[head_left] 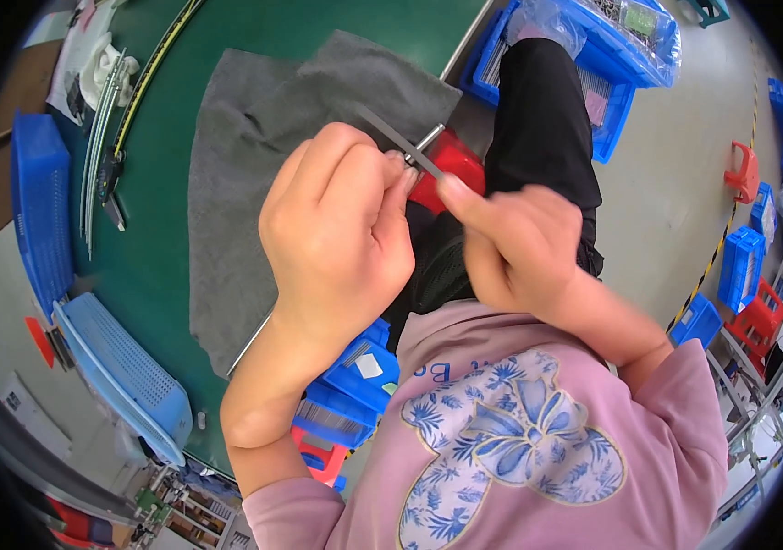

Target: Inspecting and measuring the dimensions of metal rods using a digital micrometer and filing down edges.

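My left hand [332,225] is closed, with a thin shiny metal rod [430,137] pinched between thumb and fingertips. In my right hand [524,243] is a flat grey metal file [390,134], its thumb laid along one end. The file crosses the rod close to my left fingertips; whether the two touch I cannot tell. A grey cloth [236,202] lies on the green table beyond and to the left of my left hand. Part of the rod and the gripped end of the file are hidden by my fingers.
Blue bins [625,119] with metal parts stand at the upper right, others [355,380] below my left forearm. Light blue baskets [126,367] and a dark blue one [43,202] line the left edge. A caliper [111,179] and thin rods [98,156] lie on the table [158,247]. Something red [456,165] sits behind the file.
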`<state>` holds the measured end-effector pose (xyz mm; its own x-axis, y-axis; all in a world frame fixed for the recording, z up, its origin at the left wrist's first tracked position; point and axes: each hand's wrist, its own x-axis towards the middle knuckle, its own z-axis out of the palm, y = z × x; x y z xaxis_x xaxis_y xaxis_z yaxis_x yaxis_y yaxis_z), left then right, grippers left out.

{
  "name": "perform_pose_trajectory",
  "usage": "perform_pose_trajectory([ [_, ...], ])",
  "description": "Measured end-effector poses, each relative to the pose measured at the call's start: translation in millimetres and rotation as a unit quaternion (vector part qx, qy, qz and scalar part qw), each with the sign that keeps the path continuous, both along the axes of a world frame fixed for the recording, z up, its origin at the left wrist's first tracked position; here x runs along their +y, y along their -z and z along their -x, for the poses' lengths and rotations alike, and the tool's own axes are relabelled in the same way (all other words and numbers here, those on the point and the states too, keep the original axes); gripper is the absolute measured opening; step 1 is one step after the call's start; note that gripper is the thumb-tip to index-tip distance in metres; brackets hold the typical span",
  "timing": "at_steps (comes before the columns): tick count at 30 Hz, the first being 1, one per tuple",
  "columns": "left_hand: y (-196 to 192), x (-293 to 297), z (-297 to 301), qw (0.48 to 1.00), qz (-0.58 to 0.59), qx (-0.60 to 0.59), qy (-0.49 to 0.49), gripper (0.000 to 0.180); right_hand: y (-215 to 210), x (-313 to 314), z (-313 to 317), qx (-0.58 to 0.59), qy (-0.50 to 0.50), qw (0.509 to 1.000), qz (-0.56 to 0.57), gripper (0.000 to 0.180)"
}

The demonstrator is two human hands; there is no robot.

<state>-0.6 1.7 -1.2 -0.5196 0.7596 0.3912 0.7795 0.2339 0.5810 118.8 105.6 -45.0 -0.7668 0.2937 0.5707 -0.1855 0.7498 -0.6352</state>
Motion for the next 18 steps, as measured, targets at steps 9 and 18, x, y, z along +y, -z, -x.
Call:
perform_pose_trajectory([
  [9, -0.3, 0.4, -0.6, 1.0, 0.008, 0.002, 0.0, 0.017, 16.3, -0.9, -1.4, 0.066, 0.01, 0.998, -0.014, 0.04],
  [18, 0.0, -0.7, 1.4, 1.0, 0.007, 0.01, -0.003, 0.017, 6.7, -2.4, -7.6, 0.023, 0.003, 1.0, 0.019, 0.038],
])
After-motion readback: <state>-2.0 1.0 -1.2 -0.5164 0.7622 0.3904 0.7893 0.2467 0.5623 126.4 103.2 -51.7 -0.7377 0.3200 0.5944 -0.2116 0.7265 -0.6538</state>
